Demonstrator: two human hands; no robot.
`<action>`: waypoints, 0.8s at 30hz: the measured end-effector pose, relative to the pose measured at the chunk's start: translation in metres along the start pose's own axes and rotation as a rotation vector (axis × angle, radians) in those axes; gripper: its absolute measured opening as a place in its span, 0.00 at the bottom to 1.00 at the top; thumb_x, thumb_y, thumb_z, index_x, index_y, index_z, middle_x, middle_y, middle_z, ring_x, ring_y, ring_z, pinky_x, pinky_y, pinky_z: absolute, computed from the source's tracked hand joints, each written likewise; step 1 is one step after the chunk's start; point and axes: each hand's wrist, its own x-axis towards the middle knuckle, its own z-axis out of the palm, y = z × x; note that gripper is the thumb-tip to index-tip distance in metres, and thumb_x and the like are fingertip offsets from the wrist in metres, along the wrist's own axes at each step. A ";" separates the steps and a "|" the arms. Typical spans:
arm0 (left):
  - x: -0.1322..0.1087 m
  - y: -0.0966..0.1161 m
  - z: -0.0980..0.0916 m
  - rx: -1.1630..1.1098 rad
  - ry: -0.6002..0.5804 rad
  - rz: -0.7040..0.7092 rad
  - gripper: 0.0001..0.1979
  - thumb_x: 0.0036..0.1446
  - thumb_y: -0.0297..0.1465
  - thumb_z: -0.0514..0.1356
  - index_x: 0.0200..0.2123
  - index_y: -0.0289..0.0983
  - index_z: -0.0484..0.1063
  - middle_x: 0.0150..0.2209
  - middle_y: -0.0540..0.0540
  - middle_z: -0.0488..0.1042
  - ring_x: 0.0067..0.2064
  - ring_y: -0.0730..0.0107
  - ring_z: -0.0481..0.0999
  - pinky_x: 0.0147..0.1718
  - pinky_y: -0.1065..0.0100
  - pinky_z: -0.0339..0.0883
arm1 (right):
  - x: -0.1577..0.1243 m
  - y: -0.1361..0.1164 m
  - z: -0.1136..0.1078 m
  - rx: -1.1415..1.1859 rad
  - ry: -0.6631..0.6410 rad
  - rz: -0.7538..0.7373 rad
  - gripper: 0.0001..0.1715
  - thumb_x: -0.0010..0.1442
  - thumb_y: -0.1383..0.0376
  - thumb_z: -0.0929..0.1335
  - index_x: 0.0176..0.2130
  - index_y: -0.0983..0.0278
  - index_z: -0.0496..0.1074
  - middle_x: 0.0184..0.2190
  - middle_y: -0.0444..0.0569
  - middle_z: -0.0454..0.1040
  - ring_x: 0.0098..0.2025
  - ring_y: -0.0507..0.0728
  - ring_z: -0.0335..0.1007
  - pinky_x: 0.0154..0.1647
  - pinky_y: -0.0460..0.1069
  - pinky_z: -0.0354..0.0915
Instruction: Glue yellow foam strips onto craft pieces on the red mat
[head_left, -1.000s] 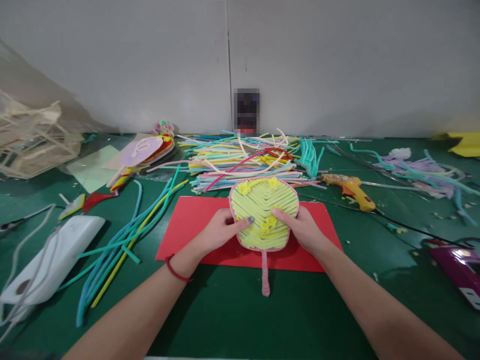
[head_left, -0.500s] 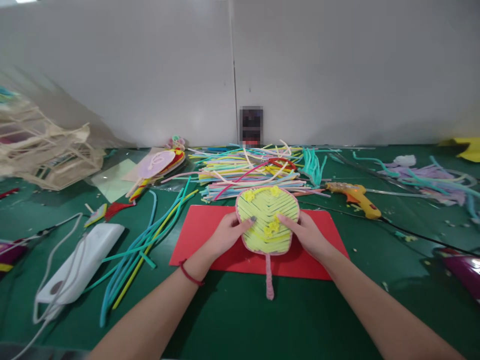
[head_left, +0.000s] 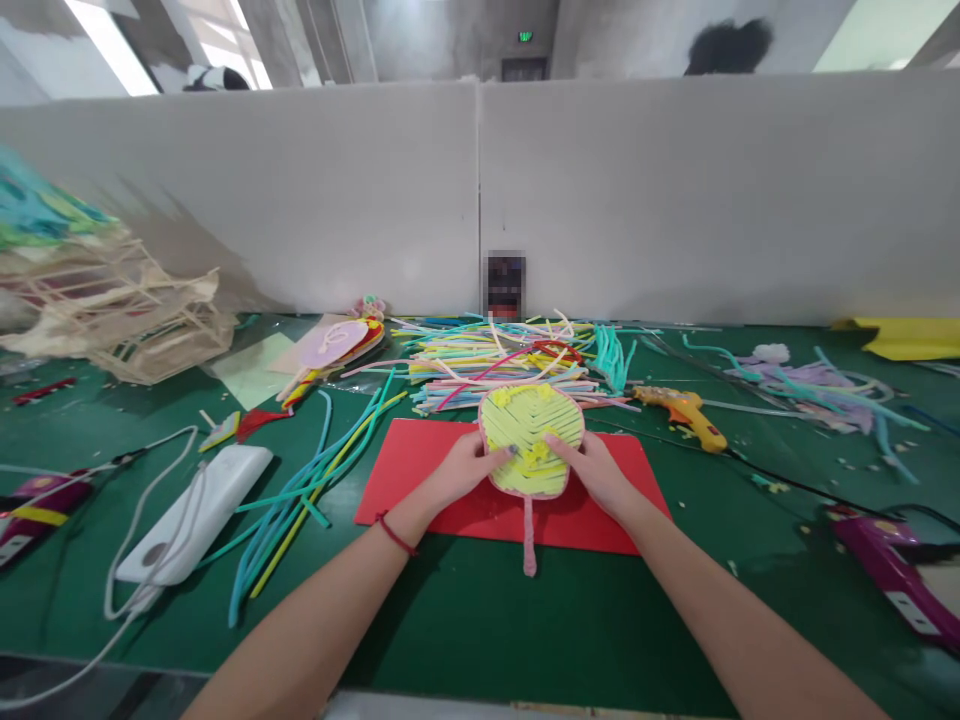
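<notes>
A yellow-green hand fan (head_left: 517, 420) with a pink edge and pink handle is held upright, its handle pointing down toward me. Small yellow flowers decorate its face. My left hand (head_left: 466, 468) grips its left edge, thumb across the front. On the right edge, my right hand (head_left: 596, 468) does the same, its thumb by the lower flowers. The fingers of both hands are partly hidden behind the fan. Beneath lies a red sheet (head_left: 420, 475) on the green table (head_left: 450, 630).
Beyond the fan lies a pile of coloured pipe cleaners (head_left: 465, 365), with more pipe cleaners (head_left: 300, 500) at left. A yellow glue gun (head_left: 686, 415) rests at right. The left side holds a white power bank (head_left: 199, 515) with a cable, finished fans (head_left: 337, 345) and a stick frame (head_left: 150, 320).
The camera view has tilted up, bringing the area above the partition into sight. Both hands still hold the fan, in nearly the same grip.
</notes>
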 end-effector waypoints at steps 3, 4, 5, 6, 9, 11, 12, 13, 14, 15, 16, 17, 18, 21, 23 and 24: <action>0.001 -0.002 -0.001 -0.032 0.035 0.001 0.23 0.42 0.43 0.68 0.39 0.34 0.76 0.41 0.40 0.79 0.45 0.53 0.76 0.44 0.57 0.69 | -0.002 -0.004 0.002 -0.014 -0.014 -0.013 0.26 0.44 0.54 0.75 0.42 0.62 0.75 0.43 0.51 0.78 0.46 0.65 0.73 0.48 0.61 0.69; 0.001 -0.002 -0.001 -0.042 0.044 0.005 0.22 0.42 0.43 0.67 0.38 0.34 0.76 0.40 0.40 0.79 0.44 0.54 0.76 0.44 0.57 0.69 | -0.002 -0.004 0.003 -0.014 -0.013 -0.025 0.25 0.43 0.54 0.75 0.41 0.62 0.76 0.42 0.50 0.78 0.45 0.65 0.73 0.48 0.61 0.69; 0.001 -0.003 -0.001 -0.052 0.053 0.010 0.22 0.43 0.44 0.67 0.37 0.34 0.76 0.40 0.40 0.79 0.43 0.54 0.77 0.44 0.57 0.69 | -0.002 -0.003 0.003 -0.015 -0.009 -0.034 0.25 0.43 0.54 0.75 0.41 0.62 0.76 0.42 0.50 0.78 0.45 0.64 0.73 0.47 0.60 0.69; 0.001 -0.002 -0.001 -0.064 0.062 0.014 0.22 0.43 0.44 0.67 0.36 0.34 0.76 0.40 0.40 0.79 0.43 0.54 0.77 0.44 0.57 0.69 | -0.002 -0.002 0.003 -0.009 -0.002 -0.038 0.24 0.44 0.54 0.75 0.40 0.62 0.75 0.41 0.50 0.78 0.45 0.64 0.74 0.47 0.59 0.69; 0.001 0.000 -0.002 -0.109 0.099 0.027 0.20 0.41 0.41 0.69 0.35 0.33 0.76 0.39 0.40 0.79 0.42 0.56 0.76 0.44 0.58 0.69 | 0.001 0.004 0.000 0.034 0.024 -0.036 0.23 0.45 0.52 0.74 0.38 0.62 0.75 0.37 0.48 0.79 0.38 0.59 0.75 0.39 0.53 0.71; 0.001 0.002 -0.005 -0.150 0.135 0.040 0.21 0.40 0.38 0.70 0.37 0.33 0.75 0.40 0.40 0.78 0.43 0.57 0.76 0.44 0.60 0.69 | 0.003 0.007 -0.001 0.061 0.031 -0.036 0.24 0.47 0.48 0.72 0.37 0.62 0.74 0.30 0.47 0.78 0.29 0.56 0.73 0.28 0.50 0.69; 0.001 0.003 -0.006 -0.179 0.151 0.046 0.22 0.41 0.37 0.70 0.39 0.33 0.73 0.41 0.41 0.78 0.43 0.58 0.76 0.43 0.61 0.69 | 0.004 0.007 -0.002 0.072 0.024 -0.035 0.26 0.49 0.45 0.69 0.37 0.62 0.73 0.27 0.47 0.77 0.25 0.55 0.71 0.23 0.48 0.66; 0.001 0.005 -0.007 -0.216 0.160 0.044 0.23 0.42 0.37 0.69 0.41 0.34 0.72 0.42 0.41 0.77 0.43 0.59 0.76 0.43 0.62 0.69 | 0.004 0.007 -0.003 0.084 0.013 -0.036 0.28 0.50 0.42 0.66 0.37 0.62 0.73 0.25 0.46 0.76 0.22 0.53 0.68 0.19 0.47 0.62; 0.001 0.006 -0.008 -0.259 0.158 0.036 0.24 0.42 0.38 0.69 0.42 0.34 0.72 0.42 0.41 0.77 0.42 0.60 0.76 0.42 0.63 0.69 | 0.005 0.006 -0.003 0.099 0.004 -0.041 0.29 0.51 0.41 0.65 0.38 0.62 0.72 0.25 0.46 0.75 0.20 0.52 0.66 0.16 0.46 0.59; 0.000 0.008 -0.008 -0.300 0.146 0.019 0.23 0.42 0.39 0.69 0.42 0.34 0.72 0.42 0.41 0.77 0.41 0.61 0.77 0.40 0.64 0.69 | 0.004 0.004 -0.003 0.108 -0.005 -0.051 0.29 0.52 0.42 0.64 0.39 0.62 0.72 0.27 0.46 0.75 0.19 0.51 0.64 0.15 0.45 0.56; -0.002 0.009 -0.007 -0.337 0.124 -0.005 0.23 0.43 0.39 0.69 0.41 0.34 0.72 0.40 0.40 0.78 0.38 0.63 0.77 0.39 0.65 0.70 | 0.004 0.002 -0.003 0.110 -0.014 -0.066 0.28 0.53 0.43 0.65 0.41 0.62 0.71 0.29 0.46 0.75 0.20 0.50 0.64 0.16 0.44 0.55; -0.004 0.010 -0.005 -0.368 0.098 -0.033 0.22 0.43 0.39 0.69 0.40 0.34 0.73 0.38 0.41 0.78 0.36 0.64 0.77 0.36 0.67 0.70 | 0.002 0.000 -0.003 0.102 -0.030 -0.080 0.27 0.53 0.46 0.67 0.44 0.61 0.71 0.31 0.46 0.75 0.21 0.50 0.64 0.16 0.44 0.55; -0.007 0.011 -0.002 -0.389 0.072 -0.061 0.20 0.43 0.38 0.69 0.38 0.33 0.74 0.36 0.41 0.78 0.33 0.66 0.77 0.34 0.68 0.70 | 0.001 -0.001 -0.002 0.089 -0.053 -0.089 0.26 0.53 0.48 0.68 0.46 0.60 0.70 0.31 0.46 0.75 0.22 0.49 0.63 0.17 0.43 0.54; -0.016 0.008 0.011 -0.435 -0.026 -0.146 0.16 0.44 0.35 0.69 0.36 0.33 0.75 0.32 0.43 0.78 0.29 0.70 0.76 0.30 0.71 0.68 | -0.006 -0.004 -0.002 0.056 -0.186 -0.064 0.27 0.52 0.51 0.69 0.49 0.58 0.70 0.27 0.45 0.74 0.21 0.49 0.61 0.18 0.44 0.54; -0.020 0.004 0.020 -0.483 -0.142 -0.233 0.16 0.43 0.34 0.69 0.36 0.33 0.75 0.29 0.44 0.77 0.27 0.71 0.75 0.28 0.72 0.67 | -0.009 -0.005 -0.002 0.055 -0.281 -0.035 0.27 0.51 0.50 0.70 0.48 0.57 0.71 0.27 0.45 0.74 0.21 0.49 0.60 0.18 0.44 0.53; -0.021 0.001 0.023 -0.492 -0.173 -0.270 0.16 0.43 0.33 0.69 0.36 0.33 0.76 0.28 0.45 0.76 0.26 0.73 0.74 0.27 0.73 0.67 | -0.011 -0.005 -0.002 0.054 -0.318 -0.029 0.26 0.50 0.50 0.70 0.46 0.58 0.72 0.27 0.45 0.74 0.21 0.49 0.59 0.18 0.44 0.53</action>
